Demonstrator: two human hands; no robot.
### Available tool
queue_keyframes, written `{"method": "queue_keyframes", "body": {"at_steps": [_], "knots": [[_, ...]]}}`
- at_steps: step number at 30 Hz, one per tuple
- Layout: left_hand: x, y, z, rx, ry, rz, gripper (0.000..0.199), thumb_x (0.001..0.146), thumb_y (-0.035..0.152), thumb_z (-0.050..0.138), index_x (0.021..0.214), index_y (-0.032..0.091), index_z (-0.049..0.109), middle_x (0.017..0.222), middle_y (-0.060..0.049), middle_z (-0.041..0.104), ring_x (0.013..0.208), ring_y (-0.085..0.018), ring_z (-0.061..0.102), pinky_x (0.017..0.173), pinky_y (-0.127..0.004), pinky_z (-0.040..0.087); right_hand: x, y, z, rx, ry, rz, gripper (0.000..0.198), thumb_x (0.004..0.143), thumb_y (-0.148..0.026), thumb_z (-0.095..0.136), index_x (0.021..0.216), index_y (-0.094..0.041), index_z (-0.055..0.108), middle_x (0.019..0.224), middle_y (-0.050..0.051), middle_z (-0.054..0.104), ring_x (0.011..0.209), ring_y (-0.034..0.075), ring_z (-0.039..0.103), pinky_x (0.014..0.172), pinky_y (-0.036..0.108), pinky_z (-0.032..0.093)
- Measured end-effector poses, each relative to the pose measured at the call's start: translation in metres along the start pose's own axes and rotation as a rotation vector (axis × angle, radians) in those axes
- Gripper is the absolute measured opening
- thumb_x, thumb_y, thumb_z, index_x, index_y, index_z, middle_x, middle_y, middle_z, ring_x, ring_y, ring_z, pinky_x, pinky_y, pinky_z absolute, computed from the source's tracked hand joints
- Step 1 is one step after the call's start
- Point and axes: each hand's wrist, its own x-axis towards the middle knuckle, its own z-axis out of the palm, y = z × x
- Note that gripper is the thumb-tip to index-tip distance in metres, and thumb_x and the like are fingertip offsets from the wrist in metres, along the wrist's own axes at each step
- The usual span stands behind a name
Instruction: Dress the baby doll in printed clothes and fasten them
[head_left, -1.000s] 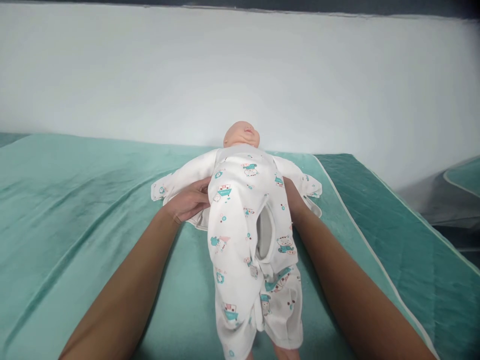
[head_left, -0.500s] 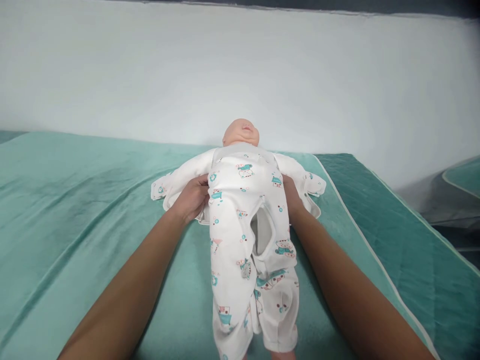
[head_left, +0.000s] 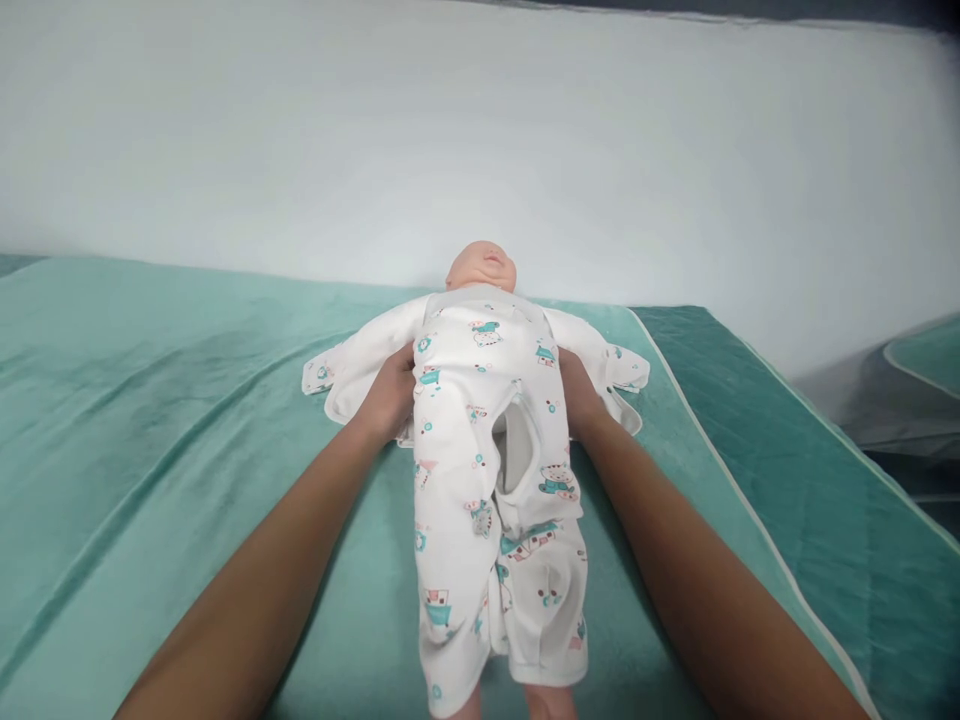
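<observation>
A baby doll [head_left: 480, 265] lies on its back, its head toward the wall. A white long-sleeved top [head_left: 382, 335] covers its arms, spread out to both sides. Over its front lies a white printed romper [head_left: 457, 480] with an opening at the crotch. My left hand [head_left: 394, 393] is closed at the romper's left side, its fingertips tucked out of sight. At the opposite side, my right hand [head_left: 580, 390] grips the romper's edge, with most of its fingers hidden behind the cloth. Below the hems, the doll's lower legs [head_left: 551, 702] show.
A light green sheet [head_left: 187, 400] with some creases spreads under the doll. To the right lies a darker green quilted cover [head_left: 765, 450] with a pale border. A white wall [head_left: 480, 130] rises right behind the doll's head. Another green-topped surface [head_left: 930, 350] stands at the far right.
The romper has shifted slightly up and to the left, with more of the doll's lower legs showing. Both hands stay at its sides, the left one turned slightly further inward.
</observation>
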Motion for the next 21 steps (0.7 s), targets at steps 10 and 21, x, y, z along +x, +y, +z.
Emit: {"method": "queue_keyframes", "body": {"at_steps": [10, 21], "knots": [[-0.002, 0.006, -0.001, 0.159, 0.052, 0.015, 0.028, 0.065, 0.026, 0.066, 0.090, 0.016, 0.073, 0.098, -0.008, 0.075, 0.104, -0.032, 0.063, 0.089, -0.038, 0.050, 0.001, 0.013, 0.001, -0.168, 0.114, -0.043, 0.028, 0.074, -0.027, 0.052, 0.092, -0.019, 0.073, 0.098, 0.005, 0.075, 0.091, 0.023, 0.061, 0.088, 0.039, 0.046], [0.007, -0.013, -0.012, 0.109, 0.127, 0.016, 0.029, 0.071, 0.025, 0.059, 0.098, 0.016, 0.068, 0.095, -0.005, 0.073, 0.087, -0.022, 0.063, 0.076, -0.030, 0.048, 0.001, 0.009, -0.001, -0.268, 0.279, 0.035, 0.022, 0.079, -0.025, 0.052, 0.091, -0.020, 0.069, 0.093, 0.007, 0.074, 0.085, 0.022, 0.063, 0.077, 0.035, 0.046]]}}
